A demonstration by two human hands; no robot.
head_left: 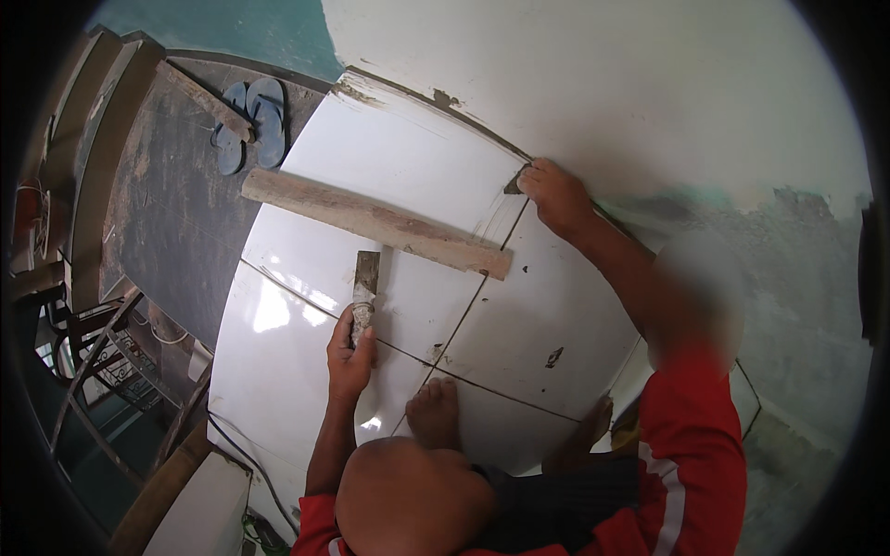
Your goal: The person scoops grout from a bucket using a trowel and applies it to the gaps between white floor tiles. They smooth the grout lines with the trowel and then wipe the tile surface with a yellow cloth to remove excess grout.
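Head view: the left hand grips a scraper, the right hand a dark triangular piece.

glossy tiles, rough wooden plank, crusted scraper

Blue flip-flops on dk floor, upper L, wood strip overlapping 'em; blk cable lower L; teal wall.
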